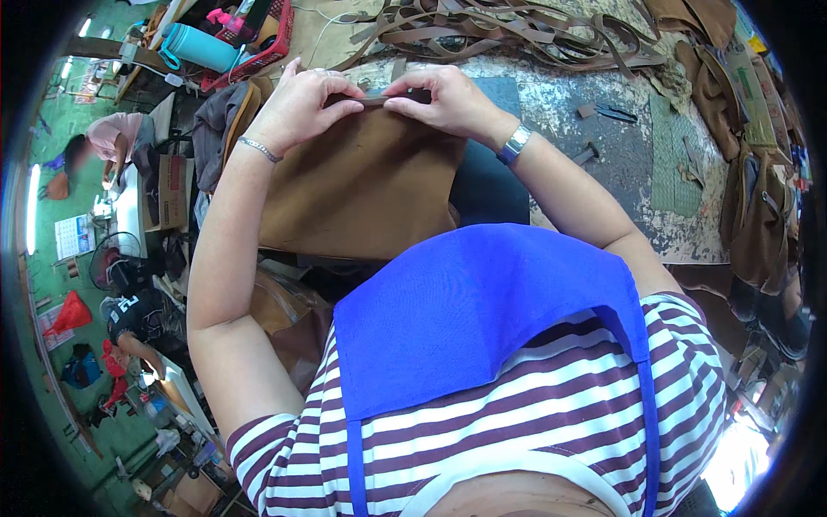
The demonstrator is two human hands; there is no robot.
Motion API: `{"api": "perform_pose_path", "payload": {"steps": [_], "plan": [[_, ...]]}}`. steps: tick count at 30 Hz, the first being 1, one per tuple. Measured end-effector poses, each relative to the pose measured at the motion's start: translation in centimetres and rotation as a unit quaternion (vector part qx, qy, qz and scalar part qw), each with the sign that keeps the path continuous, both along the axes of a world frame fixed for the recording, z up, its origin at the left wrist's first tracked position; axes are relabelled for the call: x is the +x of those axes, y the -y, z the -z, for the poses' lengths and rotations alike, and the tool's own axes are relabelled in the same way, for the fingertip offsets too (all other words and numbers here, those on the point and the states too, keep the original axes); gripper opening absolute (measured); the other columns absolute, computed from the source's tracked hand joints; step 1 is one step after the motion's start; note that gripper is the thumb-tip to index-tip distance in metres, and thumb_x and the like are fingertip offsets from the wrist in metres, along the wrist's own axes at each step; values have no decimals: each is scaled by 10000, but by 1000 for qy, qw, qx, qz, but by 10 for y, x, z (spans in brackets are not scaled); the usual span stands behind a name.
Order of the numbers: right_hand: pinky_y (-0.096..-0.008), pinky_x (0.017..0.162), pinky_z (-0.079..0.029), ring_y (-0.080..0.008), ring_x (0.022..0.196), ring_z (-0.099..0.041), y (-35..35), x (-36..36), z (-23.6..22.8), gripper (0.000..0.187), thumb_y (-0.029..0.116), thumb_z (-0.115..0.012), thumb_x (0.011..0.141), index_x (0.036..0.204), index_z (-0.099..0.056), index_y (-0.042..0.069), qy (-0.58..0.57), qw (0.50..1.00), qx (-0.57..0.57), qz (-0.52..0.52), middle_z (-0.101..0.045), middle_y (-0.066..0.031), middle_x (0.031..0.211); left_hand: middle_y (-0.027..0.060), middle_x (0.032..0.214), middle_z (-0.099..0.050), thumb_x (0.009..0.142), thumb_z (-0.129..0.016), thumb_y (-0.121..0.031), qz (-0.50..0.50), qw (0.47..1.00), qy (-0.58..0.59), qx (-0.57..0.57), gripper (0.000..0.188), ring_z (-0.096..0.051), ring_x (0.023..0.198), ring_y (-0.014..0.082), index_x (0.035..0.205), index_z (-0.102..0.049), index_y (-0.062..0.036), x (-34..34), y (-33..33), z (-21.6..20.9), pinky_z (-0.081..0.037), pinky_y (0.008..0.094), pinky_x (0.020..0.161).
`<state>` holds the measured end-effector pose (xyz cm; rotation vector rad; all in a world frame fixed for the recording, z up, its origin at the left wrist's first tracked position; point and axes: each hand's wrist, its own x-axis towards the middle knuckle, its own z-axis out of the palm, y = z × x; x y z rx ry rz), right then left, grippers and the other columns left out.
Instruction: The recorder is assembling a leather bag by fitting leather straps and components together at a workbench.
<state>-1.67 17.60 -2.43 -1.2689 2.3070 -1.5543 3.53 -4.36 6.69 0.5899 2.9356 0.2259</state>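
Both hands worked the top edge of a brown leather panel [362,185], which served as the reference for all positions below. The left hand [301,103] was closed in a pinch, thumb and fingertips pressed on the panel's upper left edge. The right hand [452,99] was likewise closed in a pinch on the upper right edge, fingers curled down over it. Between the two hands a narrow dark strip [379,100] lay along that edge; whether it was a folded hem or a separate band could not be determined.

Risks, as judged from this position:
- Uneven pressure between the two pinches could have let the edge fold crooked or spring open.
- The panel hung over the near table edge toward the blue apron [482,310]; its unsupported weight could have dragged the edge out of the fingers.
- The loose leather straps [500,34] beyond the panel could have snagged it if it was pushed forward.

Condition of the panel: tan-brown, matte, flat and uncreased across its face, lying on the worn, stained worktable [586,95]. A small dark tool [616,112] lay to the right of the panel, well apart from it.
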Motion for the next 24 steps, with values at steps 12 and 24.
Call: {"api": "perform_pose_path", "payload": {"steps": [12, 24], "plan": [[-313, 727, -498, -203, 793, -645, 5, 5, -5, 213, 250, -681, 851, 944, -696, 60, -6, 1000, 19, -23, -690, -99, 852, 43, 877, -661, 848, -666, -279, 22, 999, -14, -21, 161, -613, 945, 214, 934, -685, -144, 8, -5, -1, -208, 590, 1089], [-305, 724, -487, -173, 781, -637, 13, 8, -18, 234, 266, -678, 857, 931, -689, 44, 38, 999, 32, -21, -685, -101, 829, 34, 909, -671, 791, -716, -374, -2, 1000, 29, -2, 292, -609, 992, 225, 959, -668, -140, -4, 4, -14, -157, 578, 1099]]}}
